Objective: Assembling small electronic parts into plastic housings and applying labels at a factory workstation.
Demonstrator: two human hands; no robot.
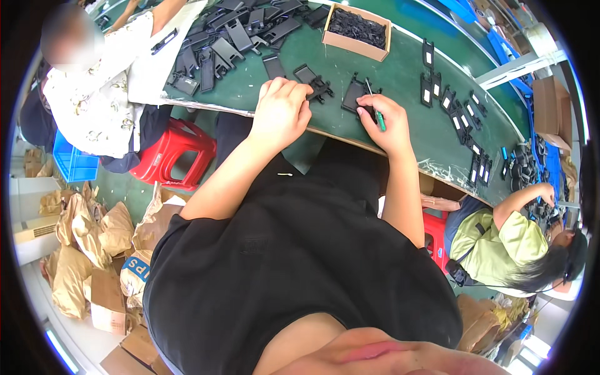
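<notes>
Green worktable (437, 140), with me at its near edge.
A heap of black parts (237, 34) spreads over the far left, and an open carton (355, 49) of small black pieces (357, 28) stands farther back. My left hand (280, 111) is curled at a black frame (307, 76) (whether it grips the frame, I cannot tell). My right hand (390, 122), at a black plate (354, 95) lying on the table in front of me, is closed around a green-handled tool (380, 120) with a thin shaft.
</notes>
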